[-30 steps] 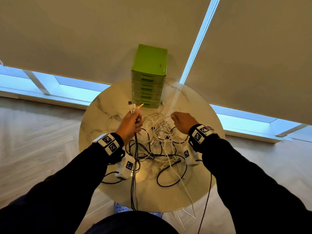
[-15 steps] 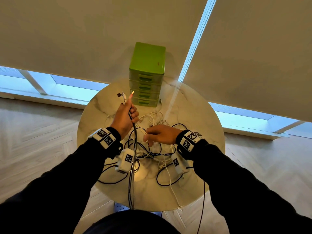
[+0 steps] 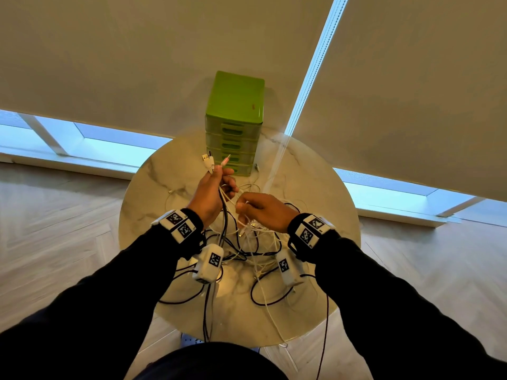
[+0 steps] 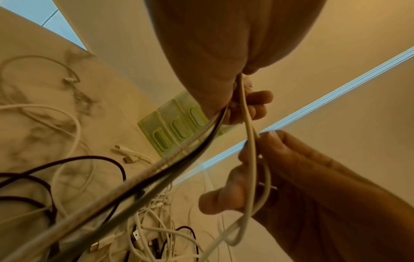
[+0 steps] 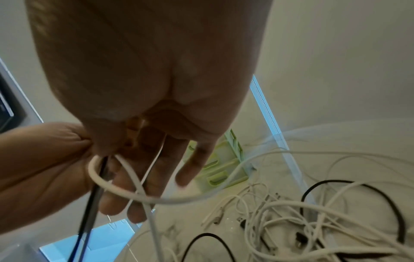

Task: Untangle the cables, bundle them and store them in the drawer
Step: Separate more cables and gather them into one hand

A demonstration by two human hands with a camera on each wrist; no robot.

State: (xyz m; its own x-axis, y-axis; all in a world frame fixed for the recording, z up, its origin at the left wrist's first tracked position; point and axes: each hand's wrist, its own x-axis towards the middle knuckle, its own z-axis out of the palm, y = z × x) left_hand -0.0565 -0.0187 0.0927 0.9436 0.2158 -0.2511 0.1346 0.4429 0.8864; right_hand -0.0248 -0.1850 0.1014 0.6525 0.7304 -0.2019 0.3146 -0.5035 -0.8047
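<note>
Left hand grips gathered cables; right hand pinches white cable. Advice: feed loop slowly, keep plugs aligned, avoid snagging desk tangle.

Cable tangle covers table centre; drawer unit blocks far edge; right rim bare

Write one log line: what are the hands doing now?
left hand: grips cable ends | right hand: pinches white cable | tangle: on table | drawers: closed
</note>
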